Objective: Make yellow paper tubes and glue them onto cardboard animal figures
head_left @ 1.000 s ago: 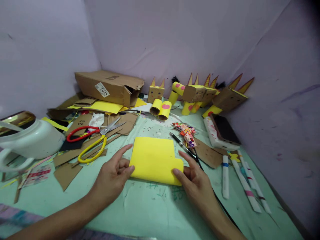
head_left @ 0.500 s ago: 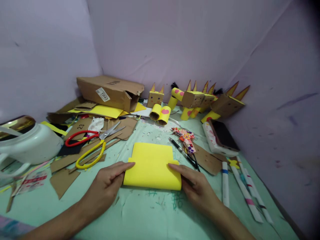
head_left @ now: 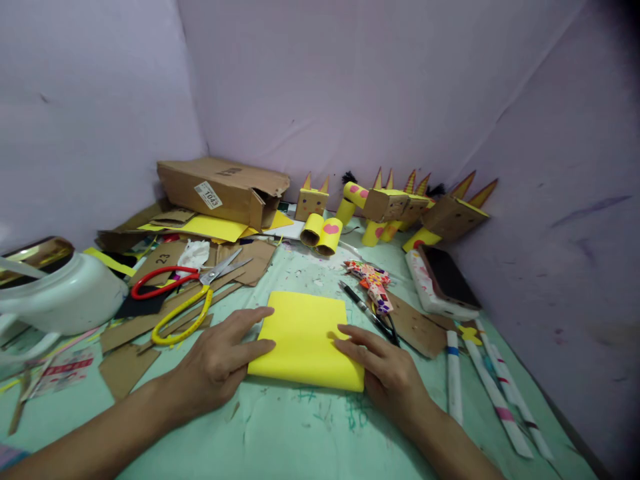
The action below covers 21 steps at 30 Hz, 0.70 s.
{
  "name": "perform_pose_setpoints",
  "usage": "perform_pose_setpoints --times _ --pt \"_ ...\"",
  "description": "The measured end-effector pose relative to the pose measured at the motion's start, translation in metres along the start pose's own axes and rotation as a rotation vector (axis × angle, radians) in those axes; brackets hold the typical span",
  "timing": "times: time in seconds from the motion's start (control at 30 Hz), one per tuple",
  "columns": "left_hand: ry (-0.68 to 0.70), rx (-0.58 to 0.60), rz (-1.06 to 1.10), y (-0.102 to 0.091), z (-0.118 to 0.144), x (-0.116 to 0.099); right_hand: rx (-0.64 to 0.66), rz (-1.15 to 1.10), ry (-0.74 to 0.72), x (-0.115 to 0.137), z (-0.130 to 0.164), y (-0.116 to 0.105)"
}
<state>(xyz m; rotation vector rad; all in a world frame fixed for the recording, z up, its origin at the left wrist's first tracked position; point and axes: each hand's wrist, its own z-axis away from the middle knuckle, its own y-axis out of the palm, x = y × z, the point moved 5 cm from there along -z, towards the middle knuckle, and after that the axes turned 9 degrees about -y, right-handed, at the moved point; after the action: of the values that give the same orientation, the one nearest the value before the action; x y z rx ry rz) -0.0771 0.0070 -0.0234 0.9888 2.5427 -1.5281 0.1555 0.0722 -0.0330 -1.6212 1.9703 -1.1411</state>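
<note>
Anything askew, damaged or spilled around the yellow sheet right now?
The cardboard box at the back left lies tipped, one end torn open. Cardboard offcuts and small scraps litter the table. The yellow sheet looks flat under both hands.

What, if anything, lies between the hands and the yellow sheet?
Nothing visible. The left hand and right hand both rest directly on the folded yellow sheet, fingers flat on its top at either side.

Dim, soft even light w/ faint shadows; edges warped, right corners vignetted.
</note>
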Motion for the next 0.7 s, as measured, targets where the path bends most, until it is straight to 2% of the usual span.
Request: perform_pose_setpoints --times 0.13,0.23,0.3,0.43,0.57,0.63,0.7 --pt "0.011 -0.033 0.105 0.000 -0.004 -0.001 -0.058 -0.127 0.062 -0.006 0.001 0.001" --pt "-0.066 -0.082 0.200 -0.002 -0.009 0.001 -0.082 -0.263 0.191 -0.015 0.003 0.007" --pt "-0.203 -0.062 0.276 0.000 -0.013 0.008 -0.073 -0.343 0.366 -0.024 0.006 0.013" --pt "-0.616 0.125 0.436 0.012 -0.023 0.023 -0.017 -0.549 0.717 -0.040 0.007 0.027" --pt "-1.045 0.204 0.594 0.023 -0.032 0.037 0.037 -0.665 0.853 -0.050 -0.001 0.035" --pt "-1.181 0.226 0.606 0.026 -0.036 0.043 0.056 -0.654 0.886 -0.056 -0.004 0.038" --pt "-1.243 0.258 0.582 0.029 -0.040 0.048 0.067 -0.609 0.904 -0.063 -0.005 0.040"
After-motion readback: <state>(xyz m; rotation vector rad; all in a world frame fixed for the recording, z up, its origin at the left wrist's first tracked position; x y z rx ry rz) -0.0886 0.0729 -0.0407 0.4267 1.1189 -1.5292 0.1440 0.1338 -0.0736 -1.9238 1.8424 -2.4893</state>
